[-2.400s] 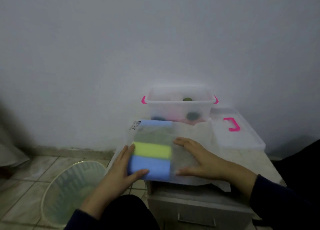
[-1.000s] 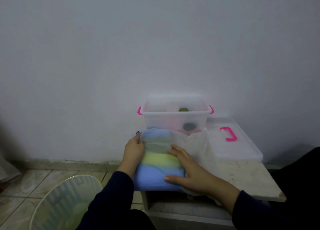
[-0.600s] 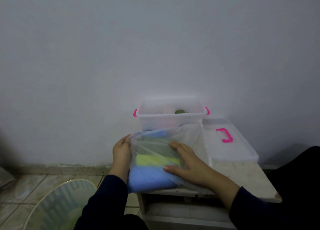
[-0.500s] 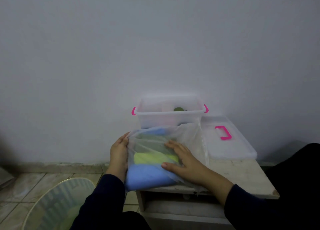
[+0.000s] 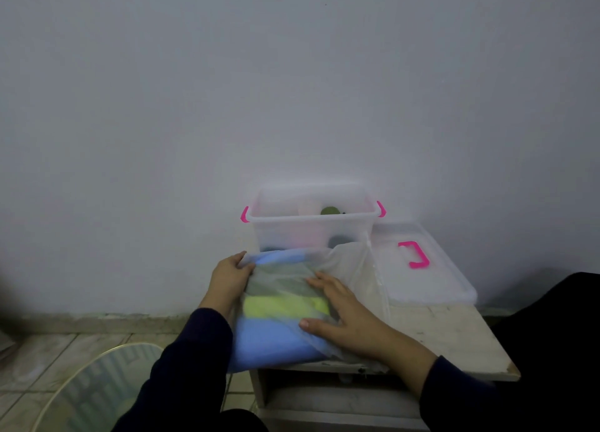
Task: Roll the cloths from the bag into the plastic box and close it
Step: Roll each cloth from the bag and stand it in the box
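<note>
A translucent white bag (image 5: 354, 269) lies on the small table (image 5: 454, 337), holding a stack of folded cloths (image 5: 276, 321) in blue, yellow, grey-green and blue. My left hand (image 5: 229, 279) grips the bag's left edge near its far corner. My right hand (image 5: 344, 314) lies flat on top of the bag with straight fingers, pressing on the cloths. Behind the bag stands the clear plastic box (image 5: 311, 233) with pink latches, open, with a few rolled cloths inside. Its lid (image 5: 418, 269) with a pink handle lies to the right.
A pale round basket (image 5: 97, 389) stands on the tiled floor at lower left. A white wall rises right behind the box. The table has a drawer front (image 5: 341, 399) below its top. Dark clothing fills the right edge.
The bag with the cloths has been lifted at its left side and pulled over the stack. My left hand moved from the near corner up to the bag's far left edge.
</note>
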